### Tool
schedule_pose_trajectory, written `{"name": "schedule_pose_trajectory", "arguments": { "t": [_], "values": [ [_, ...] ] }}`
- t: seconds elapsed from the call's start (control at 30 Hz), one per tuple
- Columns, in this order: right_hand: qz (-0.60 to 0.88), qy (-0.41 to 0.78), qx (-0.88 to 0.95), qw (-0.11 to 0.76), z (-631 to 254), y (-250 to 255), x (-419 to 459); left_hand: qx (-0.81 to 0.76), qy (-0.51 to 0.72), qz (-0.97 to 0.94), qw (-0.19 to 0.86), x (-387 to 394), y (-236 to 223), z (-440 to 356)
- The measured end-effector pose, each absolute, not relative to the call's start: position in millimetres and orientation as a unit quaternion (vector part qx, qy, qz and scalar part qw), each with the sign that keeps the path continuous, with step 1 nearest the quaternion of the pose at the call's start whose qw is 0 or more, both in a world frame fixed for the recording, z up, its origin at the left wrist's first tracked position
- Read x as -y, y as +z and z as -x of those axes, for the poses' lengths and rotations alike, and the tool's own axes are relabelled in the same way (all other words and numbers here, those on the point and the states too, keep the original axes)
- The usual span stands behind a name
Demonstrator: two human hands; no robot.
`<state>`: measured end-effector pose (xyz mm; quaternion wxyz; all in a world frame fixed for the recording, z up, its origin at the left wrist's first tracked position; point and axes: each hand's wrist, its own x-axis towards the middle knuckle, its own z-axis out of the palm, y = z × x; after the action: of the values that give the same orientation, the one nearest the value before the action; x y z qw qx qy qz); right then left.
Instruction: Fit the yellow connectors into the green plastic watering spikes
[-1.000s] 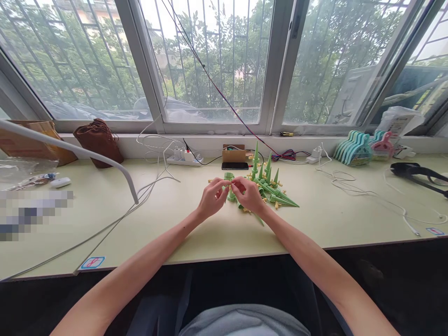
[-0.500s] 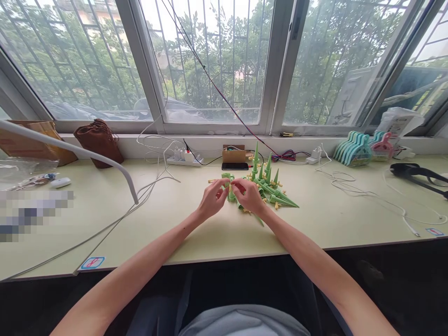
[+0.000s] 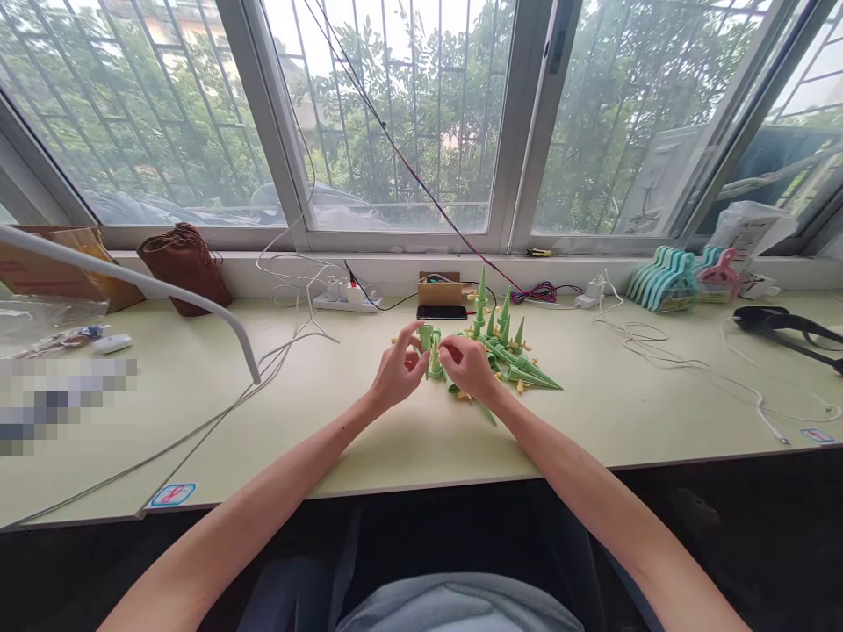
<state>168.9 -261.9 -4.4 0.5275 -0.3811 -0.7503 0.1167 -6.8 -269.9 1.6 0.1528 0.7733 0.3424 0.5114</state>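
Note:
Green plastic watering spikes with small yellow valves are gathered in front of me. My left hand (image 3: 398, 369) is beside one green spike (image 3: 435, 358), its index finger raised and apart from the thumb. Another green piece with a wide collar (image 3: 426, 336) shows just beyond the fingers; I cannot tell whether they touch it. Opposite, my right hand (image 3: 466, 364) has thumb and index finger pressed together close to the spike; anything in that pinch is hidden. To its right lies a pile of spikes (image 3: 520, 362), with several standing spikes (image 3: 481, 303) behind.
Behind the hands are a black phone (image 3: 442, 312), an open cardboard box (image 3: 440, 288) and a power strip (image 3: 349, 303). White cables (image 3: 290, 351) cross the left side. Hangers (image 3: 665, 281) and black straps (image 3: 783, 326) are at the right, a brown pouch (image 3: 183, 272) at the left.
The fingertips of both hands met over the green spike earlier. Now they are apart: the left index finger has lifted, and the right fingertips have drawn slightly right.

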Motion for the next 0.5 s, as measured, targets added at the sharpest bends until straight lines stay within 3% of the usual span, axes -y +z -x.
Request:
{"name": "schedule_pose_trajectory", "arguments": {
  "t": [0.5],
  "values": [
    [0.483, 0.079, 0.779, 0.392, -185.6, -11.0, 244.7, -0.328, 0.476, -0.798, 0.170, 274.6, 0.0, 5.0]
  ]
}}
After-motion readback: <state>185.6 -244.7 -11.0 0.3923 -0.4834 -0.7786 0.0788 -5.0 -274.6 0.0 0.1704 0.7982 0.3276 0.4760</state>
